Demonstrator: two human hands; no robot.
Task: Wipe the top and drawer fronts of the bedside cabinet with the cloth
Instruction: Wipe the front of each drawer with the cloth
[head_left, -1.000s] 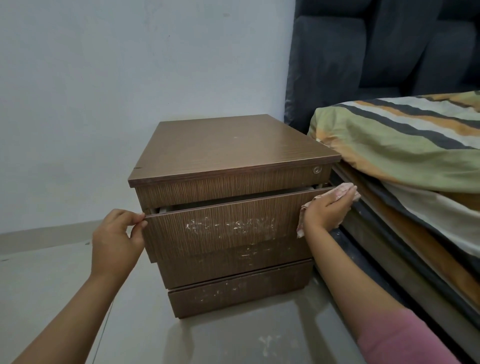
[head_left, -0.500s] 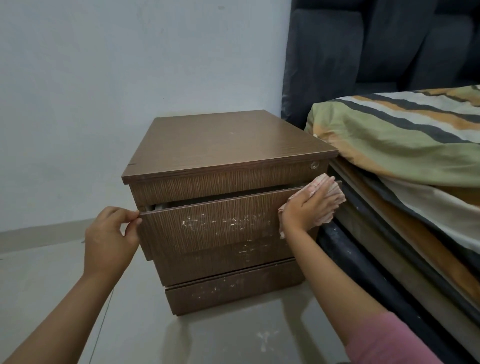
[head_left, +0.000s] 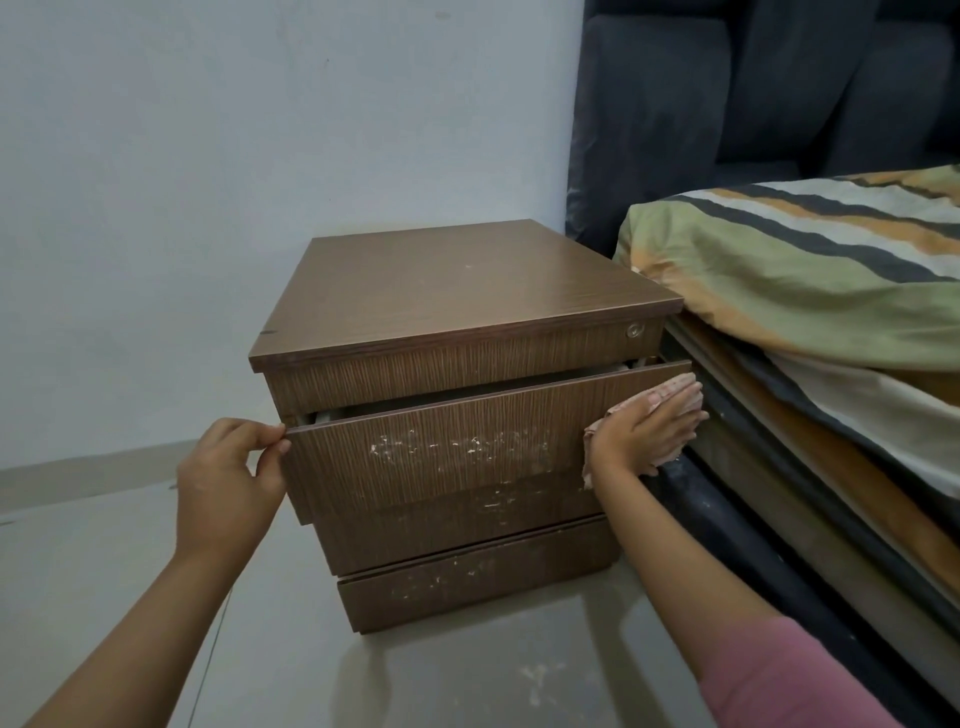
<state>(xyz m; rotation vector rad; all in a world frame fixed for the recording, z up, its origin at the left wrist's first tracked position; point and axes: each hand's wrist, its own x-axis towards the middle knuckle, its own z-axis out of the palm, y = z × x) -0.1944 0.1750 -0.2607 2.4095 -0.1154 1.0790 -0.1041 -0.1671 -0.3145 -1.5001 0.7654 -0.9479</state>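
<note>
Head view: the bedside cabinet (head_left: 467, 395) is seen standing on the floor (head_left: 78, 571) in a corner, between the wall (head_left: 208, 156) and the bed (head_left: 805, 312); its second drawer (head_left: 447, 457) is pulled slightly out, a gap showing above its front. The left hand (head_left: 228, 483) is curled at the drawer's left top corner, which is pinched between thumb and fingertips; the right hand (head_left: 649, 431) is laid almost flat, fingers straight and together, and the cloth (head_left: 670, 410) is pressed by it against the right end of the same drawer front. The cloth is judged soft, thin and light, likely to bunch or slip under the palm unless kept spread and pressed; it is best held flat beneath the whole hand. The drawer is judged stiff yet free to slide, so it may be pushed inward by wiping pressure; a steadying hold at its edge is therefore sensible. The front's surface looks scuffed and flaking in pale patches, so snagging of the cloth is possible there; the cabinet itself appears heavy enough not to shift.
</note>
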